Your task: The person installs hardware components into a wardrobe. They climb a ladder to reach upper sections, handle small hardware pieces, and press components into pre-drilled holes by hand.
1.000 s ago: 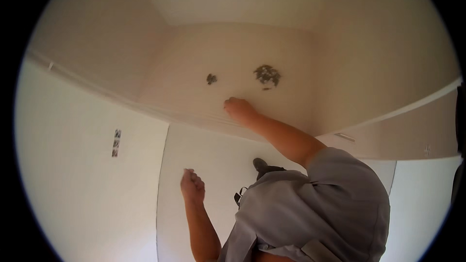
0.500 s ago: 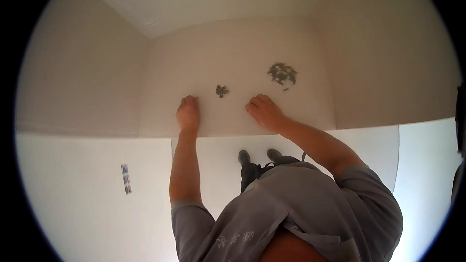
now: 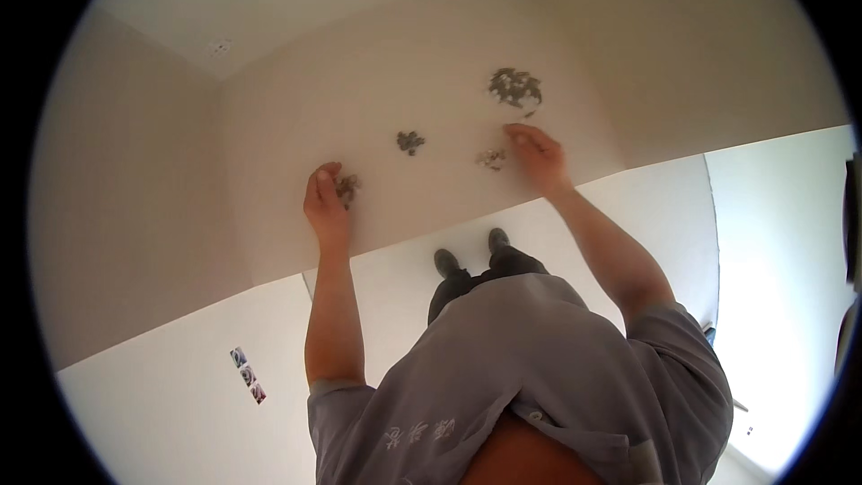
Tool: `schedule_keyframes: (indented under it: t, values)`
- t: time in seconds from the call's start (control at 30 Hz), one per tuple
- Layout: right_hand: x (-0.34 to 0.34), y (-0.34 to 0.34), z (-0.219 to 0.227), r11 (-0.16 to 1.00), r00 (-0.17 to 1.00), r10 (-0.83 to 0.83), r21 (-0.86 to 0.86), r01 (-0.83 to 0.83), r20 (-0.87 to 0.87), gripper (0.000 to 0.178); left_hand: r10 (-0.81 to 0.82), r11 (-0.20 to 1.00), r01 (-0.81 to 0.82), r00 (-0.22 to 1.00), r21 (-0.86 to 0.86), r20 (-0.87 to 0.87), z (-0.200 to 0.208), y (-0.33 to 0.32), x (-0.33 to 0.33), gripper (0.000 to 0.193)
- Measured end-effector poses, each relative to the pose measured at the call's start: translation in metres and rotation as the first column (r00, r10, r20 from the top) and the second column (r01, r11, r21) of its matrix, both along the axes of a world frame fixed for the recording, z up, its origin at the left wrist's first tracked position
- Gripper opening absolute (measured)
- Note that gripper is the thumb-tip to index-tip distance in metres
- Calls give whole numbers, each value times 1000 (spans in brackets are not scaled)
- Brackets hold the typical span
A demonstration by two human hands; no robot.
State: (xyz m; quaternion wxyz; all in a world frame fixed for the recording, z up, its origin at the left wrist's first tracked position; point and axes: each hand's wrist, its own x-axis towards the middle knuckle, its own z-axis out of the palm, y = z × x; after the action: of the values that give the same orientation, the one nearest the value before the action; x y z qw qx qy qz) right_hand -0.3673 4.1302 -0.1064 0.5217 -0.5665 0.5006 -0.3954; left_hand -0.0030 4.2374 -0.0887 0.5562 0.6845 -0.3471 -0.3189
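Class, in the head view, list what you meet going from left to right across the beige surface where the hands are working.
Left hand → small grey cluster at its fingertips → small dark cluster → pale cluster → right hand.

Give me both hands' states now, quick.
Left hand: fingers curled over a small pile of dark pieces.
Right hand: open, empty, fingertips beside another small pile.

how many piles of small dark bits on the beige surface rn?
4: largest pile far right; one mid-surface; one beside the right hand; one at the left hand, partly hidden by its fingers.
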Motion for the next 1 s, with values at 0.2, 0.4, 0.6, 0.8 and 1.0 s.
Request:
schedule_keyframes:
  t: [0.2, 0.4, 0.6, 0.8, 1.0]
  values:
    - [11, 10, 8, 997, 994, -70, -2, 71, 88, 26, -29, 985, -53, 886, -165, -463, -7, 14, 60, 56]
    - [38, 16, 21, 994, 994, -109, -30, 108, -14, 25, -11, 980, -67, 921, -185, -390, -4, 24, 89, 64]
    - [45, 36, 39, 948, 963, -54, -317, -34, -265, 24, -252, 911, -225, 360, -346, -898, 65, 59, 44, 80]
    - [98, 116, 102, 608, 793, 298, -535, -587, -531, 55, -265, 927, 286, 46, -241, -963, 43, 75, -99, 77]
    - [52, 151, 129, 440, 595, -59, -556, -705, -801, 38, -282, 767, 512, -269, -385, -921, 5, 72, -200, 83]
